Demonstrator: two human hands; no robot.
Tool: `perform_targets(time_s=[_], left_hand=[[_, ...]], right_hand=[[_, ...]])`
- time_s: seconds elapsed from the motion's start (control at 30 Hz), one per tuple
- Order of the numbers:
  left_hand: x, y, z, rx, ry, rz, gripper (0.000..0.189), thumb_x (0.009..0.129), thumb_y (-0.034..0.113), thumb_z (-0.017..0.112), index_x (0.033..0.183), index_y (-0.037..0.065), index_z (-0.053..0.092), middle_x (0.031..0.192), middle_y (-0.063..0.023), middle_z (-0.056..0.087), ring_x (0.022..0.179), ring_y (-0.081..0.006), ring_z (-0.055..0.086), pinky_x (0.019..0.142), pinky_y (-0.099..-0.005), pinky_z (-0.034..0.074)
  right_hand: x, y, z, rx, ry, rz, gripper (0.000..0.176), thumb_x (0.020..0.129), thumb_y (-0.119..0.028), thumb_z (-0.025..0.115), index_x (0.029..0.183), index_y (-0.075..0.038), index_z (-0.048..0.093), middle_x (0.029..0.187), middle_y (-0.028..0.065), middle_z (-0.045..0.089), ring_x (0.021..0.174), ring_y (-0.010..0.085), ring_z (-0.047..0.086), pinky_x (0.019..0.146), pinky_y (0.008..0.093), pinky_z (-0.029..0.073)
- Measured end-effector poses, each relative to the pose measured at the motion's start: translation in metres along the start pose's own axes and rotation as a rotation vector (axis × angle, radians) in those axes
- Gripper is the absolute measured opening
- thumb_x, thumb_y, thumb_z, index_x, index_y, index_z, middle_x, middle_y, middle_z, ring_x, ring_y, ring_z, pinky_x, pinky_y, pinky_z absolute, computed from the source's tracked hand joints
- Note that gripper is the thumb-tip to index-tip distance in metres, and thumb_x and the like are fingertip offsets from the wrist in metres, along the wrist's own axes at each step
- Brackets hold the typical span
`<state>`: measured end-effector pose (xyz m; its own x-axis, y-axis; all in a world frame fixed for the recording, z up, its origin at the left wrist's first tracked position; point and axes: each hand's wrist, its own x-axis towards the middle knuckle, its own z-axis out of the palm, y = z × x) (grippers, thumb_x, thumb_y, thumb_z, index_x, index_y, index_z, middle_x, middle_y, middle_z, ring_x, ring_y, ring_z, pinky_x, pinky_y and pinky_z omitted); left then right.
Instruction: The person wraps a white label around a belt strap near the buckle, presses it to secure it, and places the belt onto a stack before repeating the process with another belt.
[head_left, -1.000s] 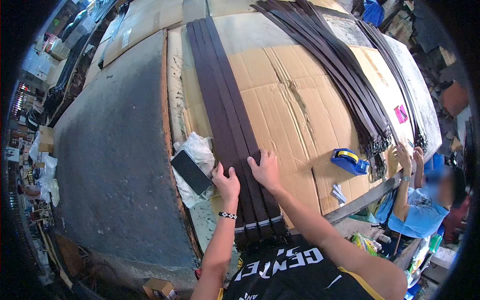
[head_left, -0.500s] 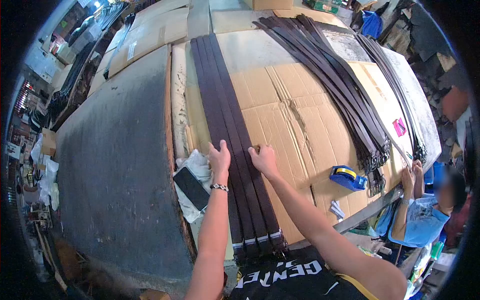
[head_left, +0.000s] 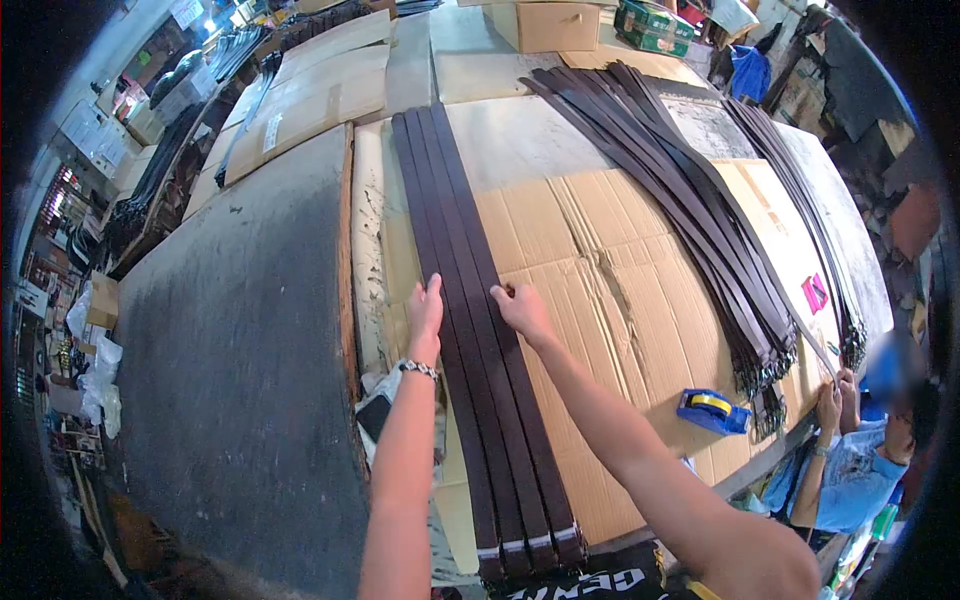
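Several long dark brown belts lie side by side, running lengthwise away from me, their near ends by my black shirt. At their left edge is my left hand, open, fingers fairly straight and thumb raised. My right hand is at the opposite edge, fingers curled in and thumb tip against the outermost belt. I see nothing in its grasp, and neither hand lifts a belt. Beside my left forearm, a phone rests on a white plastic bag, both partly hidden.
Flattened cardboard covers the worktop. To the right lie a bundle of dark belts, a blue tape dispenser and a pink object. At far right, a co-worker's hands hold a strip. A dark board is on the left.
The view has tilted, so the table sits lower in it. Both my hands have slid a little farther along the belts' edges. My left forearm now hides more of the phone.
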<state>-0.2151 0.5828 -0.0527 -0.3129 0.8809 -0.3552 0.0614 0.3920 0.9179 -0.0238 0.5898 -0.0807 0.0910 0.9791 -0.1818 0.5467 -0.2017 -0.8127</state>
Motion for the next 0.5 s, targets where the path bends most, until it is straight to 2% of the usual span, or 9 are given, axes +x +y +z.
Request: perform_targets(time_s=[0.03,0.13,0.17,0.23,0.27,0.37,0.47,0.5], left_hand=[[0.007,0.019,0.0,-0.041,-0.003,0.034,0.083,0.097,0.05,0.055,0.146,-0.014,0.033,0.151,-0.027,0.041,0.143,-0.0328,0.038,0.116,-0.0365,0.03],[0.064,0.037,0.011,-0.102,0.059,0.09,0.086,0.097,0.053,0.053,0.147,-0.014,0.032,0.153,-0.0261,0.039,0.144,-0.0332,0.036,0.117,-0.0371,0.028],[0.088,0.039,0.012,-0.11,0.096,0.1,0.086,0.097,0.054,0.052,0.147,-0.014,0.032,0.153,-0.0259,0.038,0.144,-0.0335,0.036,0.117,-0.0376,0.028],[0.132,0.051,0.002,-0.201,-0.077,0.065,0.085,0.097,0.057,0.051,0.148,-0.009,0.035,0.154,-0.021,0.04,0.143,-0.0304,0.037,0.117,-0.0384,0.027],[0.151,0.055,0.002,-0.246,-0.168,0.045,0.084,0.096,0.058,0.05,0.149,-0.007,0.037,0.154,-0.0185,0.04,0.143,-0.0288,0.037,0.117,-0.0388,0.027],[0.172,0.066,0.019,-0.15,-0.06,0.046,0.089,0.097,0.059,0.048,0.148,-0.012,0.033,0.153,-0.026,0.038,0.144,-0.0343,0.035,0.117,-0.0389,0.027],[0.169,0.079,0.014,0.116,-0.025,0.046,0.089,0.096,0.061,0.047,0.148,-0.01,0.034,0.154,-0.0241,0.038,0.144,-0.0324,0.036,0.117,-0.0375,0.027],[0.184,0.073,0.012,0.003,-0.085,0.073,0.089,0.096,0.061,0.047,0.149,-0.009,0.034,0.154,-0.0232,0.038,0.144,-0.032,0.036,0.117,-0.0374,0.027]], right_hand=[[0.018,-0.005,0.004,-0.01,0.023,-0.031,0.047,0.094,-0.036,0.061,0.101,0.01,0.069,0.09,0.0276,0.07,0.09,0.034,0.07,0.081,0.0422,0.052],[0.073,-0.017,0.014,0.013,0.006,-0.036,0.059,0.092,-0.046,0.06,0.107,0.01,0.068,0.113,0.0332,0.065,0.115,0.0464,0.058,0.103,0.0481,0.042],[0.091,-0.022,0.02,-0.058,0.045,-0.057,0.058,0.093,-0.046,0.059,0.105,0.01,0.068,0.108,0.0321,0.066,0.109,0.0455,0.061,0.098,0.0482,0.045],[0.124,-0.027,0.03,-0.201,0.129,-0.091,0.057,0.094,-0.046,0.057,0.103,0.009,0.069,0.097,0.0299,0.069,0.096,0.0436,0.067,0.087,0.0483,0.05],[0.141,-0.03,0.035,-0.205,0.134,-0.107,0.058,0.094,-0.047,0.056,0.103,0.009,0.069,0.098,0.0306,0.069,0.097,0.0441,0.067,0.088,0.0489,0.05],[0.164,-0.048,0.04,-0.203,0.109,-0.096,0.062,0.095,-0.05,0.055,0.103,0.01,0.069,0.1,0.0328,0.067,0.1,0.0452,0.066,0.088,0.0499,0.05],[0.171,-0.078,0.032,-0.153,0.03,-0.048,0.064,0.095,-0.05,0.055,0.102,0.011,0.068,0.101,0.0351,0.066,0.101,0.0458,0.066,0.088,0.0493,0.05],[0.182,-0.076,0.03,-0.14,0.019,-0.055,0.064,0.095,-0.051,0.055,0.103,0.012,0.068,0.101,0.0358,0.066,0.101,0.046,0.066,0.088,0.0489,0.05]])
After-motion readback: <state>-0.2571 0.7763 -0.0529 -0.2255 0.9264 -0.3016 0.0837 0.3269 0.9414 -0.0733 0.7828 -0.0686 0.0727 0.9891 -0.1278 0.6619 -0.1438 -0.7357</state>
